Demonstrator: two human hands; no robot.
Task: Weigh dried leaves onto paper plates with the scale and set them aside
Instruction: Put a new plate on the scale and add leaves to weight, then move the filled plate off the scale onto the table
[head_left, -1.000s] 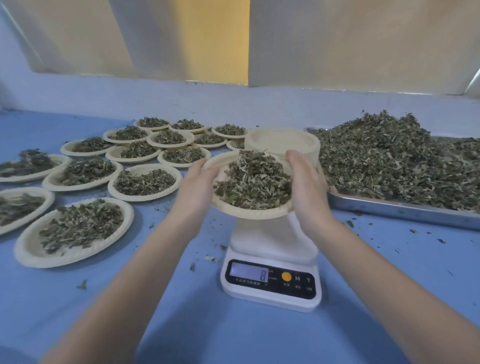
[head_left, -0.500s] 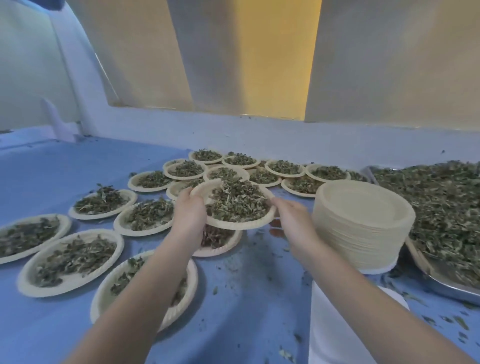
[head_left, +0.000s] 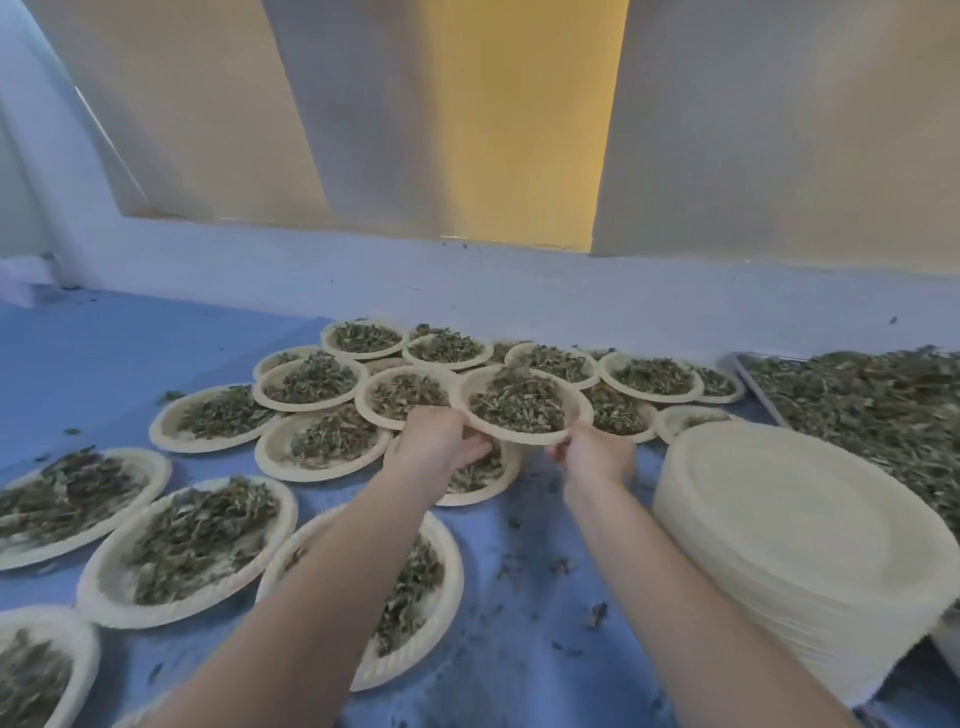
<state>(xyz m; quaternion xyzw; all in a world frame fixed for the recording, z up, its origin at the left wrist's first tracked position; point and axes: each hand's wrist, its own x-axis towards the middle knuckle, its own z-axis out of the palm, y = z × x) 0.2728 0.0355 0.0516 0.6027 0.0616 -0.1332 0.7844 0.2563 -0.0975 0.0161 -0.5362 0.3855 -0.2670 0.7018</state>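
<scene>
Paper, pale and ridged: we hold the filled plate (head_left: 521, 406) by its near rim, left hand (head_left: 439, 441) and right hand (head_left: 597, 457) each pinching an edge, above the other filled plates (head_left: 322, 384), left of the stack of empty plates (head_left: 800, 540) on the blue worktop (head_left: 524, 597).

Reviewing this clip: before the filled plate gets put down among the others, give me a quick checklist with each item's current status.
1. Held plate gripped on both sides: ok, left hand and right hand hold its near rim.
2. Plate level, leaves not spilling: ok, it looks roughly level.
3. Free table spot under it: not ok, filled plates crowd and overlap below; it would land on them.
4. Bare blue table nearer the person: ok, open apart from scattered crumbs.
5. Stack of empty plates out of the path: ok, it stands to the right.
6. Weight checked: cannot tell, the scale is out of view.
</scene>
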